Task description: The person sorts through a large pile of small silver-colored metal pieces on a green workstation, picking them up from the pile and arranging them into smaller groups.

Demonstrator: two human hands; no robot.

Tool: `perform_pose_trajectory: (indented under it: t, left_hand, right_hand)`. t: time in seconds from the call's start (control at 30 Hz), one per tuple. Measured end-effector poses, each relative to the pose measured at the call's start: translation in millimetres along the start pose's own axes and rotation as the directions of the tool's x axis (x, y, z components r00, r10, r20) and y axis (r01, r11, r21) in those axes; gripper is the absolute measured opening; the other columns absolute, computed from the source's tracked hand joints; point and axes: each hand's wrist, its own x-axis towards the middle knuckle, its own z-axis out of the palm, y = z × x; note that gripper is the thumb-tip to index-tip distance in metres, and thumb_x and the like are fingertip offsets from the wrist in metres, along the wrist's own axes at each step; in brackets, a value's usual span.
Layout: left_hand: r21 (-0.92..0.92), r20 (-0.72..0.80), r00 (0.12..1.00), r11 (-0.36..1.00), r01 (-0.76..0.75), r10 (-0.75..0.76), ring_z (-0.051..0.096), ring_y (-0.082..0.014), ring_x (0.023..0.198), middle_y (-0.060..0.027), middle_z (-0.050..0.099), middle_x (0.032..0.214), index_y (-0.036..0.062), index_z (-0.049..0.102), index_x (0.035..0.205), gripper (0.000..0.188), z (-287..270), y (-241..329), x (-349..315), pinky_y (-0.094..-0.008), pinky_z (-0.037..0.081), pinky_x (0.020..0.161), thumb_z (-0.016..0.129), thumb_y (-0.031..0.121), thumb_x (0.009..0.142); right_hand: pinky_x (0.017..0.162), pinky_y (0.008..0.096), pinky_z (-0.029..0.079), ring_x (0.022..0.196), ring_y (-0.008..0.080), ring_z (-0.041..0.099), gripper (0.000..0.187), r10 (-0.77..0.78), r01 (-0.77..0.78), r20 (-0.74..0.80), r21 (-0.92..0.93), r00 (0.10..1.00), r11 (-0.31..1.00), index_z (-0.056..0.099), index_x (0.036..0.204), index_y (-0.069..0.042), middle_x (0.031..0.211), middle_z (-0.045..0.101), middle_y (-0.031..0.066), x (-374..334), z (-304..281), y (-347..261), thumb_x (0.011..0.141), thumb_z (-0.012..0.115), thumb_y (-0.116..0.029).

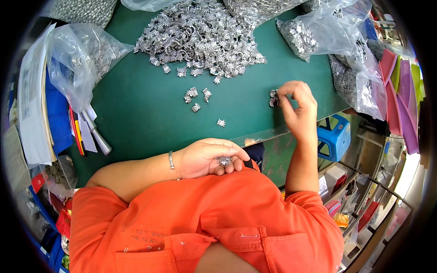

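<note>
My left hand is cupped palm up near the table's front edge, its fingers curled around several small silver metal pieces. Out to the right, my right hand pinches with thumb and forefinger at a small cluster of metal pieces on the green table; how much of a piece is between the fingertips is partly hidden. A few loose perforated metal pieces lie in front of a large heap of the same pieces. One single piece sits closer to my left hand.
Clear plastic bags of metal parts stand at the left and right of the green table. Papers and folders and a metal-handled tool are at the left edge. A blue stool stands beyond the right edge.
</note>
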Motion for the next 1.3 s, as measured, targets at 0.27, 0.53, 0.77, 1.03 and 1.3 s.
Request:
perform_pose_trajectory:
  t: [0.27, 0.53, 0.77, 1.03, 1.3]
  left_hand:
    - [-0.014, -0.01, 1.0, 1.0, -0.008, 0.008, 0.06, -0.0082, 0.082, -0.0061, 0.065, 0.102, 0.0003, 0.061, 0.123, 0.033, -1, -1, -1, -0.021, 0.048, 0.068, 0.043, 0.021, 0.104]
    - [-0.074, -0.03, 0.999, 0.996, -0.044, 0.041, 0.062, -0.0102, 0.082, -0.0071, 0.066, 0.101, -0.0011, 0.06, 0.122, 0.037, -5, -4, 1, -0.0223, 0.05, 0.066, 0.04, 0.024, 0.105]
    - [-0.22, 0.047, 0.996, 0.974, -0.058, 0.07, 0.064, -0.0124, 0.082, -0.0085, 0.067, 0.101, 0.0, 0.059, 0.122, 0.048, -12, -8, 5, -0.0237, 0.051, 0.065, 0.032, 0.036, 0.107]
    - [-0.343, 0.101, 0.985, 0.934, -0.098, 0.14, 0.064, -0.0146, 0.081, -0.0093, 0.067, 0.1, 0.0015, 0.058, 0.122, 0.053, -18, -13, 9, -0.0259, 0.052, 0.063, 0.028, 0.042, 0.107]
    - [-0.299, 0.049, 0.991, 0.948, -0.108, 0.128, 0.063, -0.014, 0.08, -0.0082, 0.067, 0.099, 0.001, 0.058, 0.123, 0.051, -15, -11, 8, -0.0265, 0.05, 0.062, 0.029, 0.041, 0.108]
  right_hand:
    - [0.079, 0.0369, 0.051, 0.087, 0.0283, 0.064, 0.02, -0.301, 0.201, 0.246, 0.363, 0.921, 0.91, 0.066, 0.089, -0.004, 0.089, 0.067, 0.0083, -4, 63, -46, 0.073, 0.075, 0.003]
    - [0.075, 0.0373, 0.052, 0.083, 0.0296, 0.064, 0.014, -0.076, 0.02, 0.143, 0.356, 0.987, 0.934, 0.065, 0.088, -0.002, 0.089, 0.066, 0.0112, 2, 45, -34, 0.078, 0.068, 0.007]
    - [0.069, 0.0311, 0.052, 0.078, 0.0213, 0.065, 0.014, -0.184, 0.082, 0.166, 0.485, 0.969, 0.871, 0.066, 0.085, -0.001, 0.086, 0.067, 0.0102, -2, 59, -44, 0.077, 0.069, 0.01]
    - [0.076, 0.0366, 0.052, 0.084, 0.0268, 0.065, 0.017, -0.369, 0.287, 0.127, 0.421, 0.921, 0.86, 0.067, 0.086, -0.003, 0.091, 0.068, 0.0105, 31, 73, -60, 0.074, 0.069, 0.008]
    - [0.073, 0.039, 0.052, 0.081, 0.0319, 0.064, 0.013, -0.133, 0.048, 0.18, 0.41, 0.975, 0.911, 0.064, 0.087, -0.002, 0.088, 0.065, 0.0118, 27, 65, -47, 0.079, 0.067, 0.006]
